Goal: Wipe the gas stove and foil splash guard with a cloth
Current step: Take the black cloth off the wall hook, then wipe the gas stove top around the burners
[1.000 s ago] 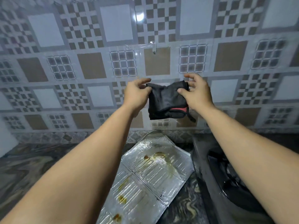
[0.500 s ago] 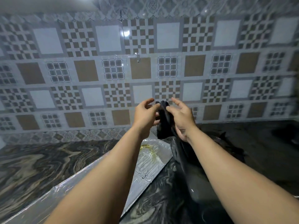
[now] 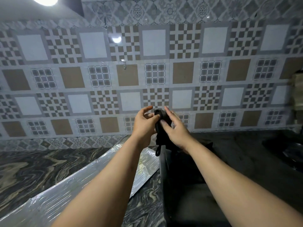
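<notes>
I am looking down past my forearms: the foil splash guard [image 3: 68, 190] is lying flat under my left arm, its long axis running away toward the wall, and the gas stove [image 3: 183, 194] is sitting under my right. Above both, my left hand [image 3: 144, 126] and right hand [image 3: 175, 133] are pinching the bunched cloth [image 3: 161, 128] between them, remaining fingers loose.

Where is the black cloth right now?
In the middle of the head view, the black cloth is bunched between the left hand and right hand, above the stove.
</notes>
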### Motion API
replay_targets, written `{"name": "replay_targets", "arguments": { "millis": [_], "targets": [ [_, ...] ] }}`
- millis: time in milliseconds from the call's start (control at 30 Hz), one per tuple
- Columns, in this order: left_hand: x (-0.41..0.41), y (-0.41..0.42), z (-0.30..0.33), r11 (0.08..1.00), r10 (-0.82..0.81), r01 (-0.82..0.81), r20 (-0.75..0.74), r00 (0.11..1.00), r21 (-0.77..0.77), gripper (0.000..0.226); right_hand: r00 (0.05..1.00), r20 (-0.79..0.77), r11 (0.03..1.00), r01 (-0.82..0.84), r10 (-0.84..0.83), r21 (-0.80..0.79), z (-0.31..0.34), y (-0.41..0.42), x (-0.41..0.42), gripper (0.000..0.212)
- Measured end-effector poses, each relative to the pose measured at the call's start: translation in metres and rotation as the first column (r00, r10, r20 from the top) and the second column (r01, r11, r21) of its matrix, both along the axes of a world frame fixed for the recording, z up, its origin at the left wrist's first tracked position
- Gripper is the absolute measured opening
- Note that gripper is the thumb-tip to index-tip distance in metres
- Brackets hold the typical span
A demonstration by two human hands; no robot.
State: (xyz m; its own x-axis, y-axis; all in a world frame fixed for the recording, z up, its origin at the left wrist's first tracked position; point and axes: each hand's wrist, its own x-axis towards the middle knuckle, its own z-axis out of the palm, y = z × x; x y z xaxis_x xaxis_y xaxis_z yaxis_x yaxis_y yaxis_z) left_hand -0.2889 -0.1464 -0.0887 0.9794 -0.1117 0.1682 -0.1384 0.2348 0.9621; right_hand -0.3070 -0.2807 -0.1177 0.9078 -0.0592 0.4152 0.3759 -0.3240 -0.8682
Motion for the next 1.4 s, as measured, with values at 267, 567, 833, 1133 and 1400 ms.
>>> {"name": "replay_targets", "arguments": {
  "millis": [267, 567, 833, 1133, 1400],
  "targets": [
    [0.041, -0.050, -0.010, 0.993, 0.077, -0.073, -0.035, 0.996, 0.093, 0.052, 0.990, -0.078, 0.993, -0.118, 0.116, -0.024, -0.027, -0.053, 0.056, 0.076],
    [0.062, -0.055, -0.060, 0.917, 0.261, -0.239, -0.026, 0.965, 0.320, 0.042, 0.993, -0.009, 0.918, -0.110, 0.115, -0.382, -0.034, -0.113, 0.127, 0.078],
    [0.056, -0.049, -0.131, 0.796, 0.241, -0.150, -0.080, 0.967, 0.586, 0.057, 0.936, -0.211, 0.687, -0.350, 0.281, -0.637, -0.037, -0.099, 0.173, 0.078],
    [0.068, -0.053, -0.165, 0.767, 0.207, -0.107, -0.086, 0.975, 0.633, 0.068, 0.907, -0.408, 0.333, -0.420, 0.108, -0.844, -0.086, -0.062, 0.186, 0.062],
    [0.071, -0.051, -0.155, 0.668, 0.111, -0.019, -0.075, 0.991, 0.744, 0.055, 0.884, -0.464, 0.308, -0.428, -0.052, -0.850, -0.094, -0.065, 0.186, 0.066]
  ]
}}
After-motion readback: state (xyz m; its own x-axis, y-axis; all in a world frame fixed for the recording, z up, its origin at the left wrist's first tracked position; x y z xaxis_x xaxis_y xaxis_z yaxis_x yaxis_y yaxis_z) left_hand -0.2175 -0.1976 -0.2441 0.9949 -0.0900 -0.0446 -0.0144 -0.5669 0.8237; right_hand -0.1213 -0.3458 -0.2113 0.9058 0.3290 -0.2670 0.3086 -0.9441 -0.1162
